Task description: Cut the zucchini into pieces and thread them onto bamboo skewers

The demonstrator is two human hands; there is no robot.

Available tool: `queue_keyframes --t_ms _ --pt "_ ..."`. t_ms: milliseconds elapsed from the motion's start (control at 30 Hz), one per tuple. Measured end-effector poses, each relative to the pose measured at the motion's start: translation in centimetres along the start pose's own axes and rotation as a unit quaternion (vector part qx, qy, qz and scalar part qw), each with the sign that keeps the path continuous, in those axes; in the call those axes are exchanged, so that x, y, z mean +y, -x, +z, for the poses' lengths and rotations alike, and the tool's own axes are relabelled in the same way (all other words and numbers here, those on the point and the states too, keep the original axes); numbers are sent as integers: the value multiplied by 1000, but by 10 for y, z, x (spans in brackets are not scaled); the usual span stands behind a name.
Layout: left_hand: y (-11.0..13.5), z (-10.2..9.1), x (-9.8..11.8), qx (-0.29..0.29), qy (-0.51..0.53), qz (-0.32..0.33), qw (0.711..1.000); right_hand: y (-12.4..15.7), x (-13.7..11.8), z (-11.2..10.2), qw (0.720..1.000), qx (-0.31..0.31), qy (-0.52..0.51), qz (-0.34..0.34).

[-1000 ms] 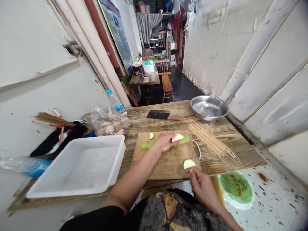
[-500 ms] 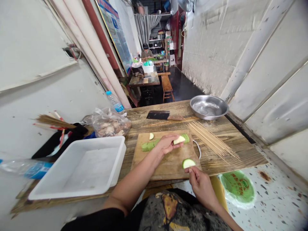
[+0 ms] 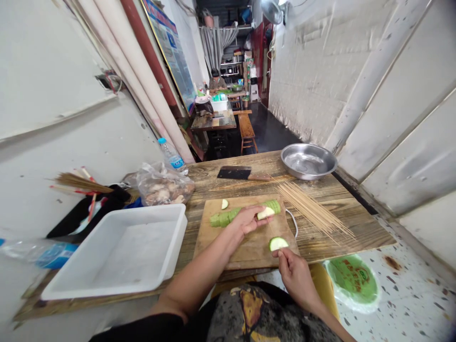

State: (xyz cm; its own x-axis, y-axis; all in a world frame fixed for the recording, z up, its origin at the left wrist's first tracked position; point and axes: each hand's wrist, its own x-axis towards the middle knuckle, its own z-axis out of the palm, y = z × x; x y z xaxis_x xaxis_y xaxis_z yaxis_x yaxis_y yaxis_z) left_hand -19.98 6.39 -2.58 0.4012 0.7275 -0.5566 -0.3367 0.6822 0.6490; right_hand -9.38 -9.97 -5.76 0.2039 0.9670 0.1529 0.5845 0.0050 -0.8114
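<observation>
Pale slice (image 3: 278, 244) is pinched in right hand (image 3: 295, 273) near board's edge (image 3: 249, 263), left hand (image 3: 246, 219) holding another slice (image 3: 265, 213).

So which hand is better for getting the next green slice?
Probably the left hand: it's beside the row of green slices, though it holds one piece. The right hand is farther away, by the near edge of the cutting board.
</observation>
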Motion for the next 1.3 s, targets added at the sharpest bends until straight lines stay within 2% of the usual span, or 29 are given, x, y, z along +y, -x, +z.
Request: queue_keyframes --t_ms 167,433,667,833,933,1000,1033,1067,1100,1167,1233,1267,1300 --pt "1 2 -11 0 3 -29 1000 -5 3 4 1000 15 -2 -4" --pt "5 6 -16 -5 -7 3 1000 -10 6 6 999 32 12 -12" --pt "6 3 -23 3 -7 -10 1000 -7 7 8 999 29 10 -10" --pt "9 7 -42 -17 -27 -13 999 -16 14 10 999 45 26 -11" --pt "9 7 -45 -60 -57 -12 996 -20 22 8 998 59 33 -16" --pt "5 6 -39 -65 -107 27 992 -20 29 4 996 81 45 -15" --pt "2 6 -33 -46 -143 79 986 -19 33 0 994 93 51 -14" --pt "-3 6 -27 -21 -193 146 970 -18 38 -3 993 104 58 -13" --pt "-9 7 -21 -1 -262 214 941 -16 42 -8 991 115 65 -10" --pt "-24 12 -10 5 -443 303 844 -13 50 -16 988 135 75 -1" --pt "-39 20 -4 -2 -615 311 725 -9 55 -22 985 149 83 10" --pt "-46 25 -4 3 -676 299 673 -8 57 -25 985 152 84 13" --pt "-53 29 -6 10 -719 284 634 -6 58 -26 985 152 85 15"
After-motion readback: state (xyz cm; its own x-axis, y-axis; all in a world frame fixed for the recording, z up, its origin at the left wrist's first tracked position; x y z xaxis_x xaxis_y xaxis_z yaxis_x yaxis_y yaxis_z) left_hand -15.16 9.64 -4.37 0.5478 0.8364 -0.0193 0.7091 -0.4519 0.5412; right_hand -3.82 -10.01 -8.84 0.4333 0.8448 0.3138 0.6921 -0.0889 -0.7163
